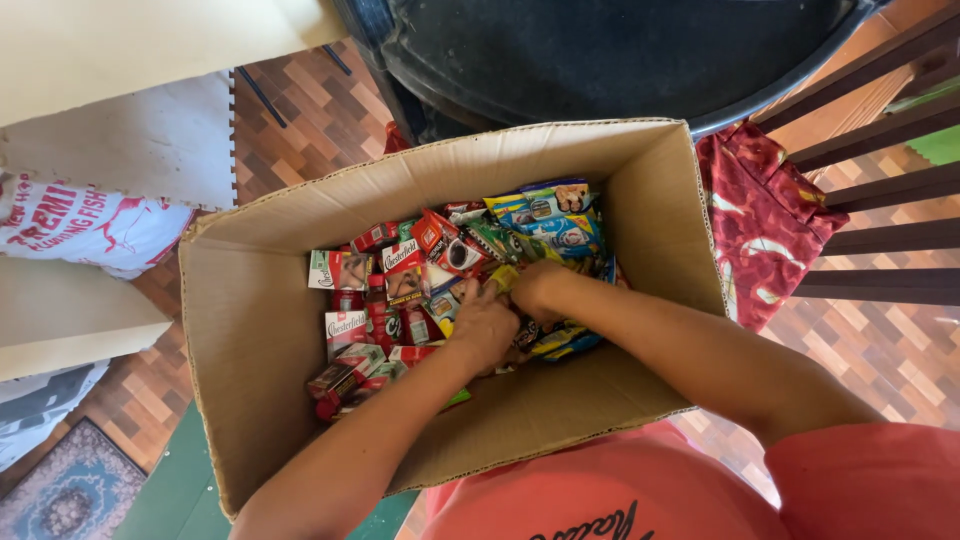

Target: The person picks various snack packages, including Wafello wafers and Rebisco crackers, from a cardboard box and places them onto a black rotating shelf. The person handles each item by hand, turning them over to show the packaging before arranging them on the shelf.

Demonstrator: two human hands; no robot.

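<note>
From the head view, both your hands are down in the open brown cardboard box (260,330). Your left hand (483,325) curls over small packets (420,275), its grip hidden; your right hand (535,290) closes loosely among blue-yellow sachets (560,230) just beyond.
</note>
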